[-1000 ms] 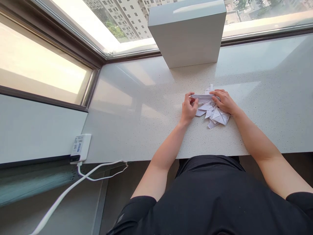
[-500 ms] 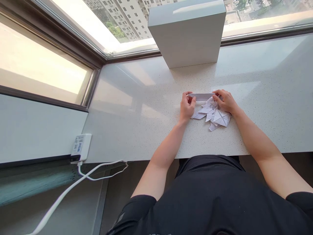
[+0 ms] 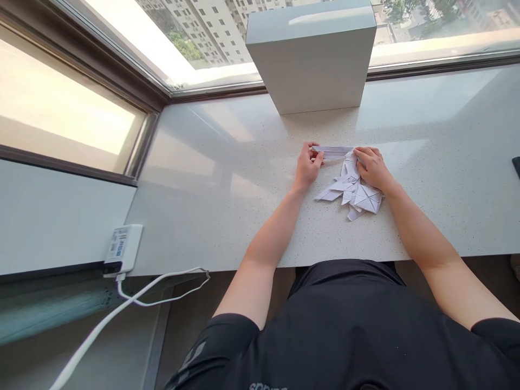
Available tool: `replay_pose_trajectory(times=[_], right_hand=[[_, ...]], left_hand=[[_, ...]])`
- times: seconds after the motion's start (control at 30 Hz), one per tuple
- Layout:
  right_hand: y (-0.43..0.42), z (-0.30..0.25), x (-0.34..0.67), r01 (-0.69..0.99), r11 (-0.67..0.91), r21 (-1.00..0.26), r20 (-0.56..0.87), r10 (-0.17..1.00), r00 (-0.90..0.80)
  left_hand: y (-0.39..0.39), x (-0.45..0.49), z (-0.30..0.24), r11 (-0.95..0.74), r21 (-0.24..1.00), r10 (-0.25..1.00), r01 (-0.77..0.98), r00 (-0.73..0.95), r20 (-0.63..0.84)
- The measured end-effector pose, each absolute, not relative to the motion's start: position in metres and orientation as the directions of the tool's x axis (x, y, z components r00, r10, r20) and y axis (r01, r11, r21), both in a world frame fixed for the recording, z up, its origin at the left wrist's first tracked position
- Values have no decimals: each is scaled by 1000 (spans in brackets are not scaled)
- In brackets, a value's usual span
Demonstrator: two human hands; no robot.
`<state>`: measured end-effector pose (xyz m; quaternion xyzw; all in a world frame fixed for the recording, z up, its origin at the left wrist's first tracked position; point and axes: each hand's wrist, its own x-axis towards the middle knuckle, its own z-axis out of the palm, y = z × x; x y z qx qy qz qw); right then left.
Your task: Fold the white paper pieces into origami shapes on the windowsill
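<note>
A narrow folded white paper strip (image 3: 333, 152) lies across the gap between my hands, just above the counter. My left hand (image 3: 309, 167) pinches its left end between thumb and fingers. My right hand (image 3: 371, 169) holds its right end, with the fingers also resting against a creased white folded-paper form (image 3: 357, 190). That form has several pointed flaps and sits on the speckled white stone counter (image 3: 244, 162), directly below my right hand. Part of its upper edge is hidden by my right fingers.
A large pale grey box (image 3: 311, 62) stands against the window beyond my hands. A white power bank (image 3: 122, 250) sits at the counter's left edge, with a white cable (image 3: 122, 306) hanging down. A black object (image 3: 517, 165) shows at the right edge.
The paper strip and both hands have shifted away from me, toward the grey box. The strip now sits above the folded form, leaving more of the form visible.
</note>
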<state>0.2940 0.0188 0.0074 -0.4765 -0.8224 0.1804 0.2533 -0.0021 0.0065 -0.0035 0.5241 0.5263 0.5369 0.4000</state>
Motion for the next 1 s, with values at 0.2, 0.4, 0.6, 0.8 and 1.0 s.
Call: replay_pose_trajectory(times=[0.2,0.4,0.6,0.8,1.0], right_hand=[[18,9,297,700,486,-522,241,872,-426],[20,12,302,651,493,-577,248,866,-435],[23,15,310,574,543,-613,263,825,-499],[26,13,314,552,528,-645,225,822,-523],[26,14,311,526,541,-656,316,830,-460]], left_hand=[[7,4,-17,-212,963,963,169,-129,235],[8,2,-22,-243,953,956,180,-119,267],[8,2,-19,-240,956,958,170,-119,262],[8,1,-18,-226,957,959,180,-129,251],[6,1,-17,-215,956,961,200,-130,243]])
